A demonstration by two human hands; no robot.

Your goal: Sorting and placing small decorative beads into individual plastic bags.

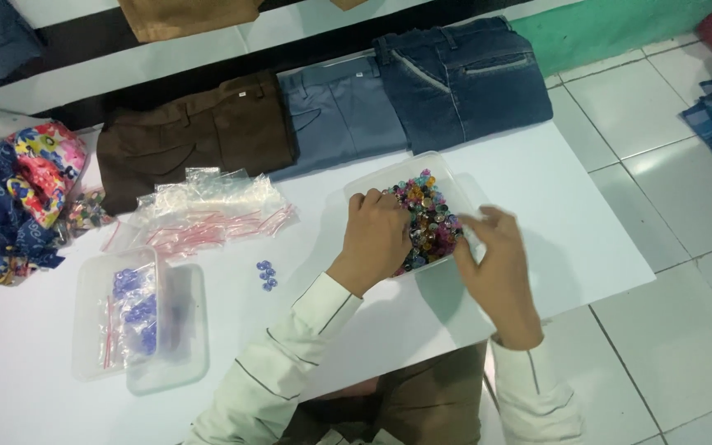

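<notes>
A clear plastic tray [372, 177] on the white table [554, 214] holds a heap of small multicoloured buttons [432, 216]. My left hand [377, 235] rests inside the tray on the left part of the heap, fingers curled into the buttons. My right hand [496, 259] is at the tray's right edge, fingers spread and blurred, fingertips touching the heap. Whether either hand pinches a button is hidden. A small cluster of blue buttons [267, 275] lies loose on the table left of my left wrist.
A pile of small clear zip bags with red strips [208, 210] lies left of the tray. Two clear containers [138, 330] hold bagged blue buttons. Folded brown [199, 136], grey [339, 111] and denim [463, 78] trousers lie along the back. Patterned cloth [18, 194] sits at the left edge.
</notes>
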